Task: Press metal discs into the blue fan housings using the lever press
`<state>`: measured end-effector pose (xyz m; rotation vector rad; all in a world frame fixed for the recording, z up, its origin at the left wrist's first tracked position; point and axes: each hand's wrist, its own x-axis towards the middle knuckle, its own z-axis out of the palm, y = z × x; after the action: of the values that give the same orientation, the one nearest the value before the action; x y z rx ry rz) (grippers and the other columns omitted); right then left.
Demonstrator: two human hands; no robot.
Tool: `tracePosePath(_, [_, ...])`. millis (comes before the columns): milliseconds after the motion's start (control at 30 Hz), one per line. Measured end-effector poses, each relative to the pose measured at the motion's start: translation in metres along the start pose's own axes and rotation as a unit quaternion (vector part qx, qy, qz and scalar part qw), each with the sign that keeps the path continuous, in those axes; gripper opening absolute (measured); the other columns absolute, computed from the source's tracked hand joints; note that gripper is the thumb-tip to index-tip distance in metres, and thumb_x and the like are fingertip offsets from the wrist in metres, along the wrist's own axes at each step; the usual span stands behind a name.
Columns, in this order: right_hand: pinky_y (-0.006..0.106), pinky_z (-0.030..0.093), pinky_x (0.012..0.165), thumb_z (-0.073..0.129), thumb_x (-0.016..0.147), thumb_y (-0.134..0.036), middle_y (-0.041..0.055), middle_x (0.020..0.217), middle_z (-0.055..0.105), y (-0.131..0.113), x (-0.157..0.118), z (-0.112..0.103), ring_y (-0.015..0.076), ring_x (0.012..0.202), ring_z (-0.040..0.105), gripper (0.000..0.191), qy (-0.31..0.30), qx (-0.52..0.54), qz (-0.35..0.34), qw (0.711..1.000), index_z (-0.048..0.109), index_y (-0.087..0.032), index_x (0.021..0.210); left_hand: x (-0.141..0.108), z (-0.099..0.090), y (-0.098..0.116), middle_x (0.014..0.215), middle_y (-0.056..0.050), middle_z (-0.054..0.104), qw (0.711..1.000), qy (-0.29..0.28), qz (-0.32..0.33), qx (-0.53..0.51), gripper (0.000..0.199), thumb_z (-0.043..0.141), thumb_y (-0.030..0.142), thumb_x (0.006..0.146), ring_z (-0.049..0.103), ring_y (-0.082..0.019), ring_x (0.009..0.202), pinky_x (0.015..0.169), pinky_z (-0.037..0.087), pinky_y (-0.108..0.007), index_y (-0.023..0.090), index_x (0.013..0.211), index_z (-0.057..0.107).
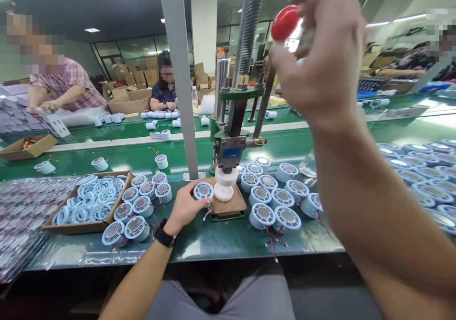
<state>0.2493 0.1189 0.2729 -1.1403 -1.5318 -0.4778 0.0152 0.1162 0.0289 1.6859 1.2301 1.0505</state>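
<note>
My left hand (187, 206) pinches a round light-blue housing (204, 191) with a grey disc in its top; short wires hang from it. It is just left of the hand press (231, 151), beside the white lower seat (223, 192). Directly above that seat is the white pressing head (227, 175), with a gap between them. My right hand (320, 54), blurred, is raised at the red knob (284, 23) of the press lever. Its fingers are apart, curved around the knob, with a gap between knob and palm; whether the fingertips touch is unclear.
Several blue housings (282, 197) with wires stand right of the press, others (136, 227) to the left. A cardboard box (117, 211) holds blue rings. A grey post (178, 73) rises behind. Across the green conveyor (107, 151), two people (71, 87) work.
</note>
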Motion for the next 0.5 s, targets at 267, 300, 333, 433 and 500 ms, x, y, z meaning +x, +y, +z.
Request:
tracePosePath(267, [0.020,0.027,0.049,-0.012,0.053,-0.019,0.0178,0.084,0.061,0.029,0.063,0.046,0.0041,0.068,0.060,0.035,-0.068,0.151,0.115,0.980,0.011,0.001,0.034,0.048,0.047,0.009,0.108,-0.011,0.072,0.983,-0.116,0.051,-0.135,0.049,0.082,0.027,0.065,0.066,-0.026,0.098,0.091,0.051,-0.037,0.011,0.109,0.067])
tracePosePath(300, [0.020,0.026,0.048,-0.013,0.051,-0.018,0.0174,0.084,0.060,0.030,0.064,0.047,0.0038,0.068,0.059,0.031,-0.065,0.153,0.110,0.980,0.007,0.000,0.034,0.049,0.050,0.008,0.108,-0.012,0.072,0.981,-0.123,0.046,-0.140,0.049,0.082,0.026,0.065,0.066,-0.026,0.098,0.092,0.051,-0.037,0.011,0.108,0.066])
tracePosePath(333, [0.021,0.025,0.048,-0.014,0.050,-0.018,0.0170,0.084,0.060,0.030,0.064,0.047,0.0039,0.068,0.059,0.028,-0.061,0.153,0.110,0.980,0.003,-0.002,0.035,0.048,0.052,0.006,0.107,-0.012,0.072,0.981,-0.128,0.041,-0.141,0.049,0.082,0.026,0.065,0.066,-0.027,0.098,0.092,0.051,-0.038,0.010,0.108,0.066])
tracePosePath(433, [0.021,0.026,0.050,-0.012,0.056,-0.018,0.0160,0.087,0.061,0.026,0.061,0.032,0.0070,0.074,0.061,0.025,-0.049,0.170,0.120,0.977,-0.002,-0.005,0.037,0.043,0.051,0.004,0.109,-0.014,0.071,0.979,-0.147,0.039,-0.136,0.052,0.079,0.030,0.069,0.067,-0.028,0.099,0.091,0.052,-0.041,0.010,0.115,0.063])
tracePosePath(500, [0.021,0.031,0.054,-0.005,0.065,-0.021,0.0150,0.092,0.064,0.019,0.040,0.012,0.0104,0.081,0.063,0.033,-0.029,0.188,0.083,0.978,0.003,-0.005,0.037,0.039,0.040,0.006,0.121,-0.015,0.066,0.980,-0.160,0.056,-0.105,0.064,0.078,0.030,0.072,0.064,-0.030,0.110,0.098,0.050,-0.044,0.013,0.129,0.056])
